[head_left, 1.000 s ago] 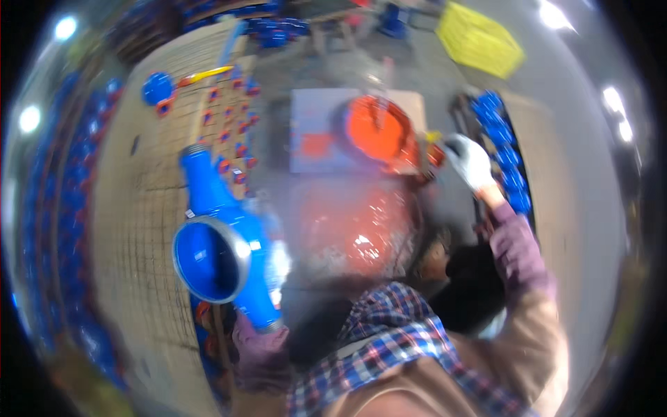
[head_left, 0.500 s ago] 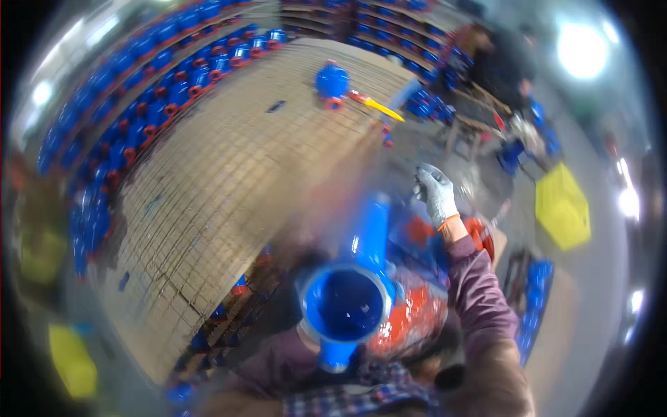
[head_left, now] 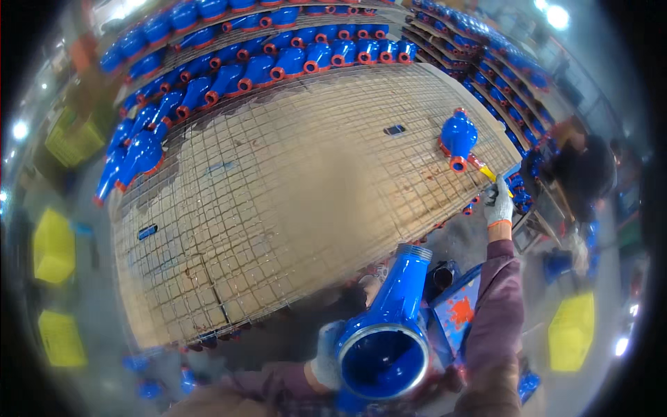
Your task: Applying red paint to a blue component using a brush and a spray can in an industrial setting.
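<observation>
The likely heavy, slick pipe point(head_left: 399, 299) needs left hand's point(head_left: 328, 356) cupping hold at nine o'clock; right hand point(head_left: 499, 201) curls round brush point(head_left: 486, 170).

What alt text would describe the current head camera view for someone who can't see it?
A gloved left hand holds a hollow blue casting while the gloved right hand is at a yellow-handled tool beside a red-rimmed blue part on a mesh-covered board. More red-rimmed blue parts stand in rows beyond.
</observation>
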`<state>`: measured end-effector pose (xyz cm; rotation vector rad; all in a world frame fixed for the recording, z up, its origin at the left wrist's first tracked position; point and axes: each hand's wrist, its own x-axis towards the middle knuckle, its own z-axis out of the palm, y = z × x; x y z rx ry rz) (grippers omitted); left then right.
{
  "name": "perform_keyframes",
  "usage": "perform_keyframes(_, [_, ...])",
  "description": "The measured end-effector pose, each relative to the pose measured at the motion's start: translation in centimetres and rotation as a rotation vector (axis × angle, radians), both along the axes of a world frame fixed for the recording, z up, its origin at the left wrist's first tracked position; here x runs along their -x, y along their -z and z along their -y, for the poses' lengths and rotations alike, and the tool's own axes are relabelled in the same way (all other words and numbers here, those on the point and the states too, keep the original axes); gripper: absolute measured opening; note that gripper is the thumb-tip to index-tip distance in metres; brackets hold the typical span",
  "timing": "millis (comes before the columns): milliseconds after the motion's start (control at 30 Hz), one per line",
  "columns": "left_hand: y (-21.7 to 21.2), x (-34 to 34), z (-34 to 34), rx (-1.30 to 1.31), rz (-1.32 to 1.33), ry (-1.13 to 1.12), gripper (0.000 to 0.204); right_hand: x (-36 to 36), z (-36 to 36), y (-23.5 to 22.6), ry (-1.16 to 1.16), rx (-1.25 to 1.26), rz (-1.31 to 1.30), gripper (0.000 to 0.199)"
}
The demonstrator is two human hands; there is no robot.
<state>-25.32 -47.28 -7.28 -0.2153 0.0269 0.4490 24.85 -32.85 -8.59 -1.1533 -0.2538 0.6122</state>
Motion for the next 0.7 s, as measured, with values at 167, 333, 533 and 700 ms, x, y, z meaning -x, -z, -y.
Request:
perform_keyframes(167, [-2.0, -0.2, -1.1, 0.124, 0.154, 0.022, 0.058, -0.7, 0.2, -1.8, 0.063, 0.177, 0.244, 0.019])
perform_keyframes(333, [-1.2, 0.3, -1.2, 0.145, 0.301, -0.064, 0.058, -2.8, 2.1, -8.0, 0.511, 0.066, 0.512, 0.024])
perform_keyframes(533, [-2.4, 0.6, -1.6, 0.215, 0.4, -0.033, 0.072, 5.1, -3.7, -16.6, 0.382, -0.073, 0.779, 0.027])
perform_keyframes(700, [-0.4, 0.5, -1.5, 0.061, 0.12, -0.031, 0.089, 15.3, -13.1, -16.4, -0.072, -0.05, 0.867, 0.029])
